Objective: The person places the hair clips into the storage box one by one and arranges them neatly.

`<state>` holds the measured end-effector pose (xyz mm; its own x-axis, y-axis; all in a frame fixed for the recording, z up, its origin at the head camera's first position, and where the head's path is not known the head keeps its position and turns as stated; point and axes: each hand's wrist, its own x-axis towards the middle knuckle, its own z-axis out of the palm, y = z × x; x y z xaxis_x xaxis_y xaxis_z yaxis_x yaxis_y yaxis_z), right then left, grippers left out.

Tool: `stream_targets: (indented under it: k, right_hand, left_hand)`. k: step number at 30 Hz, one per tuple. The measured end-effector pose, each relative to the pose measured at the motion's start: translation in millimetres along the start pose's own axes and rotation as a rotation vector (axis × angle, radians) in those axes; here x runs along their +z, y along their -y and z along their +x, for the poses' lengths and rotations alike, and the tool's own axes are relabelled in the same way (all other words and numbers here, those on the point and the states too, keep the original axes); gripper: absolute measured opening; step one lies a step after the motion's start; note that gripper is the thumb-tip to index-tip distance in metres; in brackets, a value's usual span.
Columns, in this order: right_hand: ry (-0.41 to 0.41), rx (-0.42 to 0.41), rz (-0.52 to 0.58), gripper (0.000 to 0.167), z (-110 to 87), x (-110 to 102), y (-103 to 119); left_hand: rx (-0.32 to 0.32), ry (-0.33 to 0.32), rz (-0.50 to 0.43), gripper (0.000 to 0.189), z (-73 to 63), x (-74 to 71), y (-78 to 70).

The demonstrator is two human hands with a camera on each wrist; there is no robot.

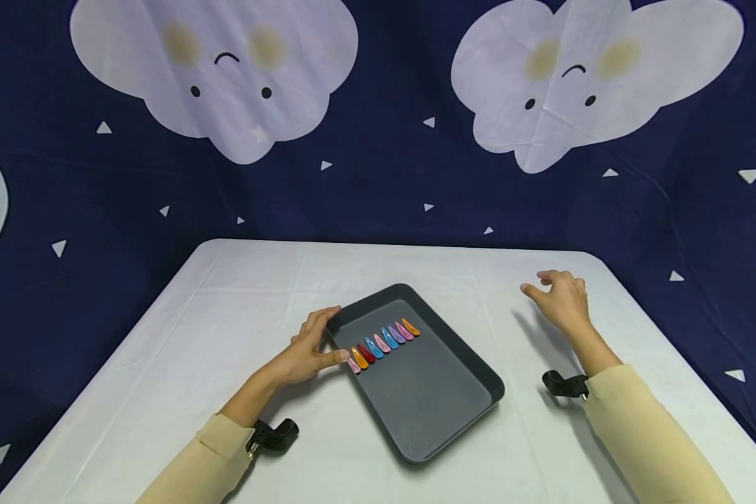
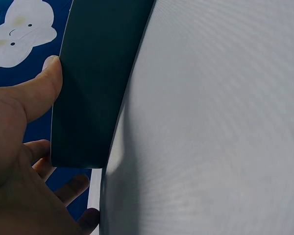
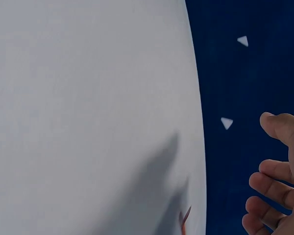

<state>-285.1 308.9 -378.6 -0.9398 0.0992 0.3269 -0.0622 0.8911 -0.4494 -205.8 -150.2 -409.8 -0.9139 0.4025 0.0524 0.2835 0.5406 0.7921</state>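
Observation:
A dark grey tray [image 1: 441,378] lies at a slant on the table. Inside it, snap hair clips [image 1: 381,342] in pink, orange, red, blue and purple form a slanting row near the far left end. My left hand [image 1: 305,353] holds the tray's left corner, its thumb at the rim beside the nearest pink clip. In the left wrist view, the thumb [image 2: 51,81] meets the tray's edge and the other fingers spread round the corner. Off to the right, my right hand [image 1: 561,297] hovers above the table, thumb and fingers apart, with nothing visible between them.
A white cloth covers the table [image 1: 252,280]. Behind it hangs a dark blue curtain [image 1: 378,196] with clouds and triangles. Low in the right wrist view, a small pointed orange thing [image 3: 183,226] shows partly; its kind is unclear. Both wrists wear black camera mounts [image 1: 276,435].

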Motion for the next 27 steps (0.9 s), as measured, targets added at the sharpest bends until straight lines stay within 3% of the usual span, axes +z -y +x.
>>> stream_targets:
  k: [7, 27]
  right_hand:
    - [0.017, 0.055, -0.04, 0.059, -3.0, -1.9, -17.5]
    - [0.212, 0.186, -0.171, 0.074, -12.7, -2.2, -44.1]
  left_hand:
    - [-0.003, -0.005, 0.005, 0.085, -0.4, -0.1, 0.0]
    - [-0.001, -0.002, 0.0, 0.083, -0.3, -0.4, -1.4]
